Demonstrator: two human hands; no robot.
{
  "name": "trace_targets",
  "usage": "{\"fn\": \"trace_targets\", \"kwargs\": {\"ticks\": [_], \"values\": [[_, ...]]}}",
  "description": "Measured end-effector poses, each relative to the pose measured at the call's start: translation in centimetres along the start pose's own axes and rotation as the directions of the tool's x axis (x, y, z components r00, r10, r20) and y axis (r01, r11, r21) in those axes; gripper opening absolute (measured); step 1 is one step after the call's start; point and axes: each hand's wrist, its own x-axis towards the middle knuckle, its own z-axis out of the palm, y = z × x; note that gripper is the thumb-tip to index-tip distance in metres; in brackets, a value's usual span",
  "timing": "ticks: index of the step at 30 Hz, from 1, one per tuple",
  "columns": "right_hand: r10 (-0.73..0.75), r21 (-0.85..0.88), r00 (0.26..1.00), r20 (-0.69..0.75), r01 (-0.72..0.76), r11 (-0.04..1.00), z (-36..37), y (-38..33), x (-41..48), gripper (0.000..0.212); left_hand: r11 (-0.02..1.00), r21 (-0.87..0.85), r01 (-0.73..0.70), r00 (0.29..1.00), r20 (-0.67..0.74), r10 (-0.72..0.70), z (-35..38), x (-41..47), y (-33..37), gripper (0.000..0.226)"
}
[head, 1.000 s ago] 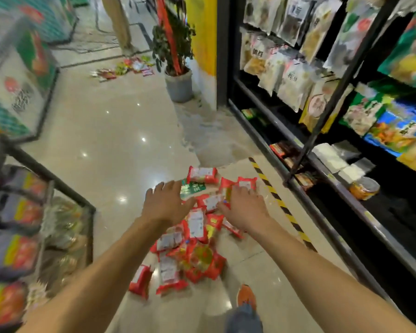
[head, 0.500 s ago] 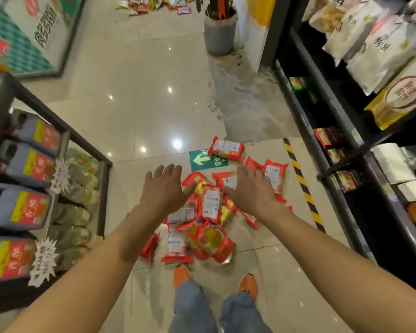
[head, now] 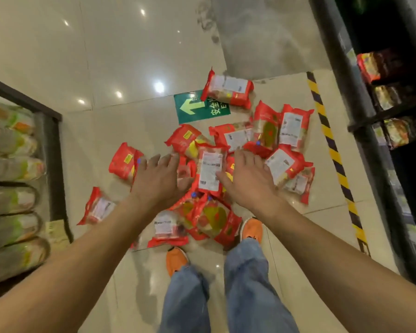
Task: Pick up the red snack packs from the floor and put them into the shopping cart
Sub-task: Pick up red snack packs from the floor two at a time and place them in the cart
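Several red snack packs with white labels lie scattered in a heap on the glossy beige floor in front of my feet. One pack with its white label up lies on top of the heap, between my two hands. My left hand hovers palm down over the left side of the heap, fingers spread, holding nothing. My right hand hovers palm down over the right side, fingers apart, also holding nothing. No shopping cart is in view.
A dark shelf unit with bottles stands at the left. Another dark shelf rack with packaged goods runs along the right, behind a yellow-black floor stripe. A green arrow floor sign lies beyond the heap. My orange shoes touch the heap's near edge.
My view has tilted down and closer to the heap. Both hands have lowered toward the packs, staying open and apart.
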Motion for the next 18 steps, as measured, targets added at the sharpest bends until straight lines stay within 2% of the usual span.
{"fn": "trace_targets", "kwargs": {"ticks": [4, 8, 13, 18], "values": [[0.025, 0.048, 0.999, 0.045, -0.027, 0.998, 9.4, 1.9, 6.3, 0.083, 0.999, -0.028, 0.029, 0.998, 0.057, -0.027, 8.5, 7.4, -0.9, 0.083], [0.122, 0.217, 0.989, 0.078, -0.136, 0.967, 18.3, 3.7, 12.9, 0.085, 0.999, -0.042, 0.014, 0.997, 0.081, -0.011, 16.0, 14.0, -1.6, 0.084], [0.316, 0.527, 0.932, 0.175, -0.36, 0.77, 27.1, 4.9, 19.7, 0.104, 1.0, -0.012, -0.023, 0.996, 0.087, 0.024, 22.5, 20.9, -3.4, 0.088], [0.41, 0.622, 0.887, 0.213, -0.447, 0.643, 32.3, 4.9, 23.6, 0.119, 0.997, 0.07, -0.021, 0.988, 0.157, 0.01, 25.6, 26.4, -6.8, 0.112]]}}
